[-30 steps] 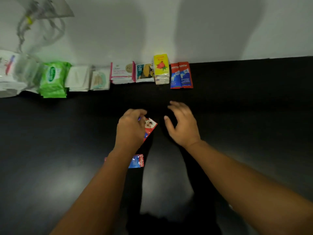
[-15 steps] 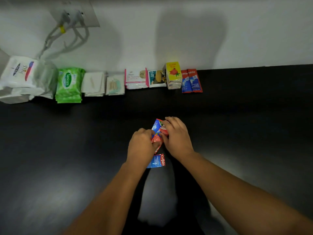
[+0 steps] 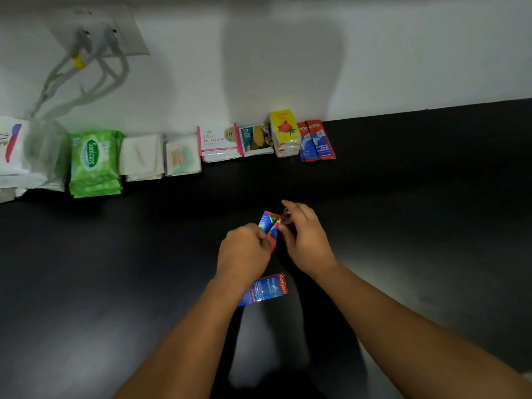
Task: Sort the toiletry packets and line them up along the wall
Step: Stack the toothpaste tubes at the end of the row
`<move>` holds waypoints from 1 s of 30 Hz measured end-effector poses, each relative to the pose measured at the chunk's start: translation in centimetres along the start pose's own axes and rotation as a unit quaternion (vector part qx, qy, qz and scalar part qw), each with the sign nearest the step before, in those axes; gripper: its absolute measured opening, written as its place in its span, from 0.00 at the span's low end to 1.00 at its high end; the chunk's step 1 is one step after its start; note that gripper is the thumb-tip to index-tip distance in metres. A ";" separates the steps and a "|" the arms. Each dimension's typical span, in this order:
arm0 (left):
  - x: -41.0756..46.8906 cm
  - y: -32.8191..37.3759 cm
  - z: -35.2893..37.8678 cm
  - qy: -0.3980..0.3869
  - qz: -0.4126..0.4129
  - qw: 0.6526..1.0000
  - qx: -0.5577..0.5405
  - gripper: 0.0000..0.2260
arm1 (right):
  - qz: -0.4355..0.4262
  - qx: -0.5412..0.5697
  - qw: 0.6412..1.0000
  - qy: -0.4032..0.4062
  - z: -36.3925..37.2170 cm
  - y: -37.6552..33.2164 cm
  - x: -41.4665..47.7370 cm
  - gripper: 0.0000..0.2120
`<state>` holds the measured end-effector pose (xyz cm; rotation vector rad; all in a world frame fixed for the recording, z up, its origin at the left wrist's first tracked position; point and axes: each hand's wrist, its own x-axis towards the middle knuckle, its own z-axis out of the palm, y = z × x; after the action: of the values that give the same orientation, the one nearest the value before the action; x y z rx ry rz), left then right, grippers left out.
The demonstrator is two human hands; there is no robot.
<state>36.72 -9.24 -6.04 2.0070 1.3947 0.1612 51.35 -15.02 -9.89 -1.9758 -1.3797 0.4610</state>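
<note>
- Head view: red-and-blue sachet [image 3: 268, 224] is located near the tabletop [image 3: 417, 211] centre, tilted.
- Left hand [image 3: 244, 253] pinches its lower end; right hand [image 3: 308, 241] pinches its upper edge.
- Colgate sachet [image 3: 266, 289] lies flat beside the left wrist.
- Packet row [image 3: 218, 139] lines the far edge, against the wall [image 3: 403, 53].

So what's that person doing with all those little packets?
A person is sorting little toiletry packets. The left grip and right grip together pinch one red-and-blue packet above the black table. Another Colgate packet lies on the table beside the left wrist, not lined up yet. Along the wall there is a row: green Sanicare wipes, Dove sachets, yellow packets, and two Colgate sachets at the right end.
</note>
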 end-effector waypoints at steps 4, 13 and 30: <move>1.8 0.6 -0.1 0.060 0.046 0.997 -0.005 0.01 | 0.015 0.067 0.996 0.062 -2.4 -0.5 2.0 0.15; 6.4 7.3 -0.8 0.086 -0.032 0.968 -0.236 0.15 | -0.103 0.134 0.965 0.200 -7.4 -0.5 5.1 0.03; 13.9 14.0 4.6 0.100 -0.031 0.938 -0.332 0.08 | 0.205 0.322 0.924 0.030 -10.4 5.6 12.2 0.02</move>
<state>55.64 -2.07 -5.03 1.4075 1.2918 0.7236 66.27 -8.31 -5.29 -1.6808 -0.6345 0.9067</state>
